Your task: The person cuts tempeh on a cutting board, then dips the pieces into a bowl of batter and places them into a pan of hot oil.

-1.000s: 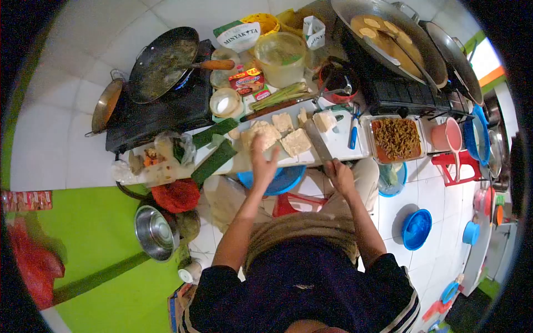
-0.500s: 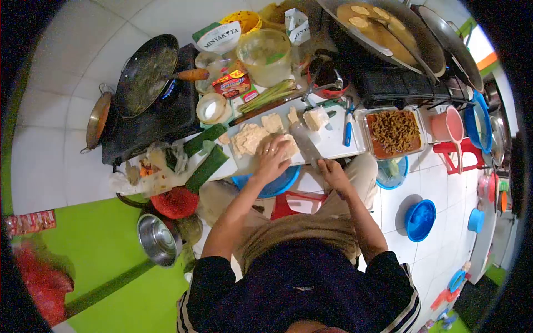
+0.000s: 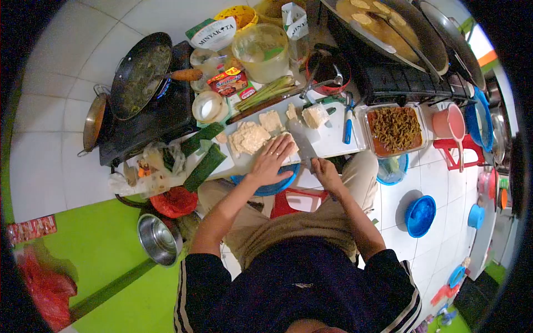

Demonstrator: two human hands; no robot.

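Observation:
My left hand (image 3: 272, 161) lies flat, fingers stretched out, on a pale beige slab (image 3: 292, 145) that looks like tempeh. In my right hand (image 3: 328, 176) is the handle of a broad kitchen knife (image 3: 302, 142); its blade stands against the slab's right side, just beyond my left fingertips. Left of the slab is a heap of thin beige slices (image 3: 245, 139) on the white cutting board (image 3: 333, 145). Single pieces (image 3: 270, 120) sit behind it, and a whitish block (image 3: 315, 116) rests at the back right. My palm hides part of the slab.
A black wok (image 3: 141, 77) sits over a lit burner at left, a large wok (image 3: 355, 28) of frying slices at upper right. Cucumbers (image 3: 204, 166), lemongrass stalks (image 3: 266, 94), a blue-handled peeler (image 3: 348, 125) and a glass dish of brown food (image 3: 395, 130) surround the board.
My left hand has flattened and shifted slightly right across the slab. The knife has moved a little left, up to the slab's side. The view has tilted slightly.

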